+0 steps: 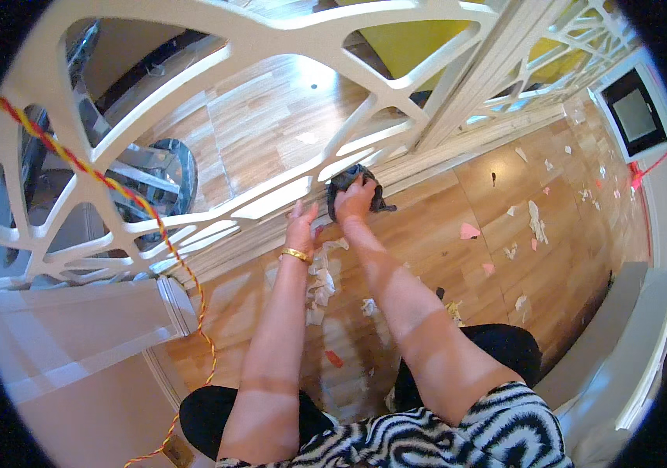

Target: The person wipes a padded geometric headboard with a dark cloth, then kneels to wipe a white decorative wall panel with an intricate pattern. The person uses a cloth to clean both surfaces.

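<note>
My right hand (355, 201) is closed on a crumpled dark grey rag (380, 206), pressed against the bottom rail of a cream lattice partition (271, 201). Part of the rag bunches up above my fingers and a loose end hangs to the right. Just left of it, my left hand (300, 229) has its fingers stretched toward the rail and holds nothing. A gold bracelet (296, 255) circles that wrist. Whether the left fingertips touch the rail, I cannot tell.
Paper scraps (536, 222) and pink bits (469, 232) litter the wood floor (427, 234). A twisted red-and-yellow cord (158, 218) hangs down the left side. Behind the lattice stands a round-based object (181, 171). A pale panel (630, 351) is at the lower right.
</note>
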{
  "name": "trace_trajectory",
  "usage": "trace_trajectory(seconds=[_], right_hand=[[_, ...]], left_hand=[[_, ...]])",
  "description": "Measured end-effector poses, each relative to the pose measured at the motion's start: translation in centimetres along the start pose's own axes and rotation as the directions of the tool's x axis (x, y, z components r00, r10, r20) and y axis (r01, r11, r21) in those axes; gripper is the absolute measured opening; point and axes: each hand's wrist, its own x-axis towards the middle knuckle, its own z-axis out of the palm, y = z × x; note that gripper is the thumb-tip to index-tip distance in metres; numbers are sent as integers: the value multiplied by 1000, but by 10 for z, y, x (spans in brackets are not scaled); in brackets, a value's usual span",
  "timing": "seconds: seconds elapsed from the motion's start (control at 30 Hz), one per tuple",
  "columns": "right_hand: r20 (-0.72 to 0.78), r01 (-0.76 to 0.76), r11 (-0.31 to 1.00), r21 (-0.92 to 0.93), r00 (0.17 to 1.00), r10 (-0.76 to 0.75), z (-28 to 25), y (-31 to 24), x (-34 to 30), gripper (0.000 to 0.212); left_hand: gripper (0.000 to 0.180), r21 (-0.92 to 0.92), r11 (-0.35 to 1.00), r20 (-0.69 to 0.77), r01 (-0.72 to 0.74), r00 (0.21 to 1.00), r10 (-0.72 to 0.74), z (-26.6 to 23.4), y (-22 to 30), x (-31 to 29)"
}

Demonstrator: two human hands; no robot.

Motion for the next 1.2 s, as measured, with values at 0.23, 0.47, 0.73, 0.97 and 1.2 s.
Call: trace_trajectory(seconds=[0.23, 0.47, 0.73, 0.97, 1.2], right_hand=[[-338, 17, 897, 441, 929, 149, -81, 53, 113, 31], [-261, 10, 916, 401, 960, 104, -53, 37, 75, 27], [-329, 147, 487, 861, 891, 312, -95, -31, 85, 17], [-550, 673, 736, -71, 589, -592, -105, -68, 40, 35], [-412, 646, 708, -285, 584, -699, -125, -47, 50, 41]], left_hand=[[49, 26, 1000, 33, 17, 999, -18, -10, -23, 18], [54, 50, 998, 31, 31, 999, -32, -14, -34, 21], [23, 265, 950, -85, -163, 978, 192, 29, 0, 2], [28, 646, 166, 266, -745, 424, 866, 71, 43, -54], [39, 776, -124, 418, -618, 357, 836, 43, 61, -62]])
